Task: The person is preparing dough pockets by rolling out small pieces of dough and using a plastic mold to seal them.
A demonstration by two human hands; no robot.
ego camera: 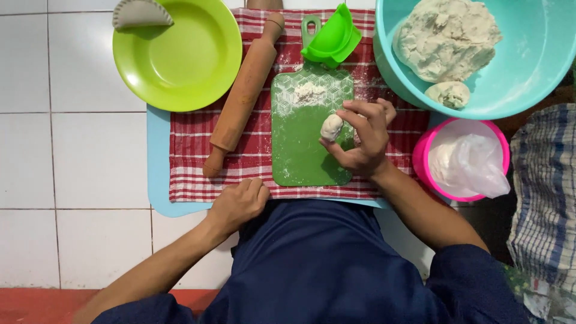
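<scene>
My right hand (pixel 362 139) holds a small lump of white dough (pixel 330 127) in its fingertips, just above the right side of a green cutting board (pixel 300 147). A patch of flour (pixel 308 92) lies near the board's top. My left hand (pixel 238 204) rests closed on the near edge of the red checked cloth (pixel 192 156), holding nothing. A wooden rolling pin (pixel 243 96) lies slanted on the cloth left of the board. A green folding dumpling press (pixel 332 40) sits at the board's handle end.
A lime green plate (pixel 198 66) at the upper left carries one folded dumpling (pixel 141 13). A turquoise bowl (pixel 528 66) at the upper right holds dough (pixel 447 39). A pink bowl (pixel 423 157) with a plastic bag (pixel 471 165) stands to the right. A blue mat (pixel 157 174) lies beneath the cloth.
</scene>
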